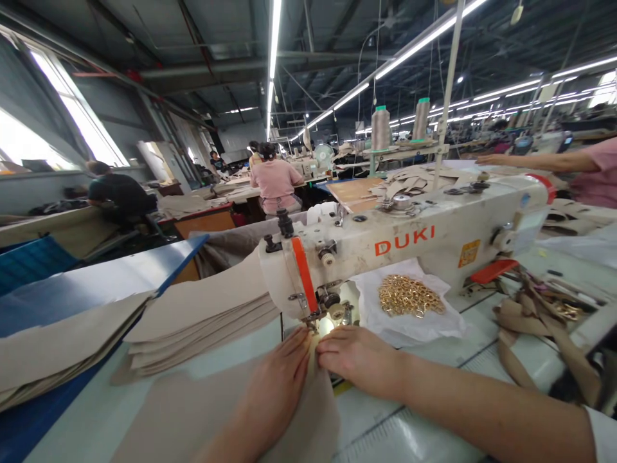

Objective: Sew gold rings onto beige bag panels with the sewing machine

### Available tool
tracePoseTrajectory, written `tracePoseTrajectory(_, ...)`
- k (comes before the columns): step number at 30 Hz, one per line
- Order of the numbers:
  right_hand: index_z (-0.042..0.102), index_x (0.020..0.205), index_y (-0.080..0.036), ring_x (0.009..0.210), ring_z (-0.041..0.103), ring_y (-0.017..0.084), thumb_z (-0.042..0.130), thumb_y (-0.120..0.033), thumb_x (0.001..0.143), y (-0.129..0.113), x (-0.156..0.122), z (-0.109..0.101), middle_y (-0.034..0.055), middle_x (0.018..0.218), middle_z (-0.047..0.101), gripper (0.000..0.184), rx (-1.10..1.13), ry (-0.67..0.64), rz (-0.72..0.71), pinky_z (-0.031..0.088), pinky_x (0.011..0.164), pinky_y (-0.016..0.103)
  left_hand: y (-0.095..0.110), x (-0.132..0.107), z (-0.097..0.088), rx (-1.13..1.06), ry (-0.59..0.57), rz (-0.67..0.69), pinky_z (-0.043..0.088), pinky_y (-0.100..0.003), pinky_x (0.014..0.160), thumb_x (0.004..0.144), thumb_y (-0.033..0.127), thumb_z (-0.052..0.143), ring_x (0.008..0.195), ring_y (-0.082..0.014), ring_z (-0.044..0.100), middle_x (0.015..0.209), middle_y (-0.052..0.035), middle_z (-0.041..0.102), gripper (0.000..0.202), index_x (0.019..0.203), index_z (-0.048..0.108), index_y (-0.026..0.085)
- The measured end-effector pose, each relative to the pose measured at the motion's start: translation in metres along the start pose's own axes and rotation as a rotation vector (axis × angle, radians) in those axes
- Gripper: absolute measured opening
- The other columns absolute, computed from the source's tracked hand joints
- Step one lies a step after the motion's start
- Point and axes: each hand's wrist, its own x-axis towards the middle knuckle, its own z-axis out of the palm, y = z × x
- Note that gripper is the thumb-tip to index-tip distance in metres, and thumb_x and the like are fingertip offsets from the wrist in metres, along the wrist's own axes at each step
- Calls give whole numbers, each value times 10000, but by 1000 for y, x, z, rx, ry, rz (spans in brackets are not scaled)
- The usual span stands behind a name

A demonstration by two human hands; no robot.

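Under the needle area of a white sewing machine point(347, 244) lies a beige fabric piece point(193, 411), spread toward me over the pale table. My left hand point(279, 386) rests flat on it, fingers stretched toward the presser foot. On the other side, my right hand point(354, 357) has its fingers bent and closed at the fabric's right edge, close to the lit needle. The fingertips of both hands nearly meet below the machine head. What lies directly beneath the presser foot is partly hidden by my fingers.
Stacked beige panels point(202, 308) lie left of the needle, and another stack point(62, 341) rests on a blue surface. Gold metal rings point(409, 296) sit on white paper point(453, 325) under the machine arm. Brown straps point(525, 315) lie at right. A co-worker's arm point(535, 161) reaches in behind.
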Motion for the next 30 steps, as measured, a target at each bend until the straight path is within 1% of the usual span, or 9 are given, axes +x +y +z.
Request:
tracePoseTrajectory(3,617,893,-147,941,578,184,517,-186,916,1,1,0,61,987,664,110,2,-3,14,421,877,288,0,2,0,13,4,-2,477,-344,991,910,185,378,1155,-197,579,1261,-84,616,362,1181,617,160)
tracePoseTrajectory(9,622,927,-131,977,568,190,513,-149,903,4,2,2,87,1017,657,113,45,4,24,422,886,293,-1,6,0,-57,27,-32,472,-354,997,910,202,382,1155,-200,579,1262,-69,617,360,1183,615,170)
tracePoseTrajectory(14,621,918,-117,973,576,198,525,-141,892,5,4,3,90,1019,657,103,50,-18,24,430,892,291,-2,6,2,-52,45,-26,475,-353,994,902,196,392,1144,-209,588,1242,-83,630,357,1170,623,151)
tracePoseTrajectory(17,621,938,-106,983,575,203,520,-136,892,6,4,3,105,1038,651,115,48,-14,18,435,892,298,-2,7,2,-72,43,-35,475,-357,998,904,204,398,1150,-217,584,1246,-85,627,349,1161,630,162)
tracePoseTrajectory(21,621,945,-115,992,573,193,501,-127,902,5,3,2,97,1019,654,128,70,-17,26,429,905,291,-1,8,1,-103,34,-50,464,-367,1010,909,205,384,1162,-215,574,1244,-82,629,346,1143,637,168)
tracePoseTrajectory(25,623,946,-134,1005,569,183,486,-128,909,5,2,3,93,1014,649,142,102,-11,46,427,903,291,0,9,1,-116,13,-83,451,-392,1020,911,216,376,1182,-224,557,1275,-90,606,357,1164,621,158)
tracePoseTrajectory(29,618,964,-138,1021,566,179,492,-126,906,8,2,4,94,1036,642,140,115,-15,56,424,909,294,3,13,-1,-144,18,-103,448,-390,1024,916,222,369,1177,-216,562,1266,-62,616,347,1140,631,186)
tracePoseTrajectory(30,617,968,-134,1023,566,180,495,-126,906,8,3,3,93,1039,642,137,111,-18,56,423,914,294,4,14,-2,-145,18,-111,451,-391,1020,918,224,367,1172,-218,566,1262,-68,618,346,1134,634,181)
